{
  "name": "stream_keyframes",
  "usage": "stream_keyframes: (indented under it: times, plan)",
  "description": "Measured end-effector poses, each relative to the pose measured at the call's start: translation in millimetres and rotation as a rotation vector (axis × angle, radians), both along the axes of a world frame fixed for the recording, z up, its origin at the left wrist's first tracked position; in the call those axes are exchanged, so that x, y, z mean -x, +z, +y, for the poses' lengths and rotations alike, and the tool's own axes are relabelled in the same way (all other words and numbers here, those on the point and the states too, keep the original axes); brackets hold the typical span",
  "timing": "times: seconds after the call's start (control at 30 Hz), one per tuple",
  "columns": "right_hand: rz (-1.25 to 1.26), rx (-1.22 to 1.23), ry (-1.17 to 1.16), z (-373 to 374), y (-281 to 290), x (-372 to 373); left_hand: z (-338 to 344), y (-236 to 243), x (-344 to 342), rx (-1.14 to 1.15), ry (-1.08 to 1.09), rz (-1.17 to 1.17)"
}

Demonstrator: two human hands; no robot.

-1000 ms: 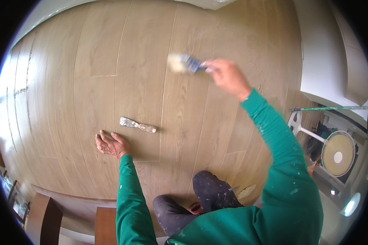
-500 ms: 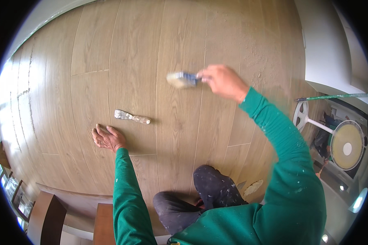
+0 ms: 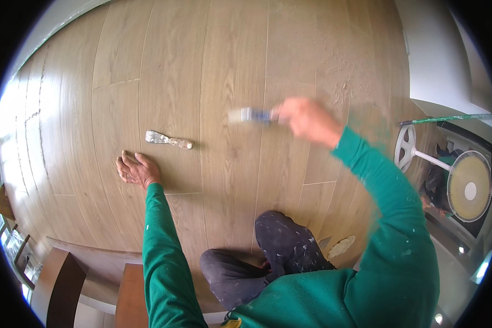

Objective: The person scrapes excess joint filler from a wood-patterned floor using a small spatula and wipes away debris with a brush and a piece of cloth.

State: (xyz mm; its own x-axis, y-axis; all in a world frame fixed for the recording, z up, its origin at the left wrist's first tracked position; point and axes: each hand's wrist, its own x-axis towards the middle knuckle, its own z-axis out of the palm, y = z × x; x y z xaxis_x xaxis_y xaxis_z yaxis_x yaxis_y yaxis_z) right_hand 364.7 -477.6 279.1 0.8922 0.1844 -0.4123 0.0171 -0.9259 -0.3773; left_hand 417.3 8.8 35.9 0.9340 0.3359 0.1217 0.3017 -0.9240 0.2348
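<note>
My right hand is closed round the handle of a flat paintbrush with pale bristles and a blue-grey ferrule. Its bristles point left, and motion blurs both hand and brush; whether they touch the floor I cannot tell. With fingers spread, my left hand rests on the wood-look plank floor and holds nothing. Just beyond it lies a putty knife caked with white, its blade end toward the left.
Pale dust and crumbs are scattered on the floor at the far right. A white pedestal fan lies on the right, near a green pole. Brown wooden steps stand at the lower left. A pale patch marks the floor beside my knee.
My right hand has moved right and slightly nearer with the paintbrush, which now appears narrower. My left hand stays flat on the floor; the whole view has shifted a little.
</note>
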Motion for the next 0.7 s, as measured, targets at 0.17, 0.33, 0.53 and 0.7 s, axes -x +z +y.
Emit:
stream_keyframes:
  times: [0.17,0.33,0.53,0.7]
  plan:
    - [0.087,0.308,-0.226,-83.2,-20.1,-36.9,-15.0,-11.0,3.4,0.028,-0.024,0.016]
    - [-0.577,0.471,-0.205,-164.1,-31.4,-81.0,-25.5,-20.5,-1.1,0.091,-0.043,0.019]
    - [-0.166,0.031,0.002,-16.0,-19.7,86.7,43.0,9.4,-16.9,0.163,-0.154,0.122]
    - [0.054,0.309,-0.441,-138.2,-39.4,27.0,21.2,69.7,103.4,0.266,-0.236,0.028]
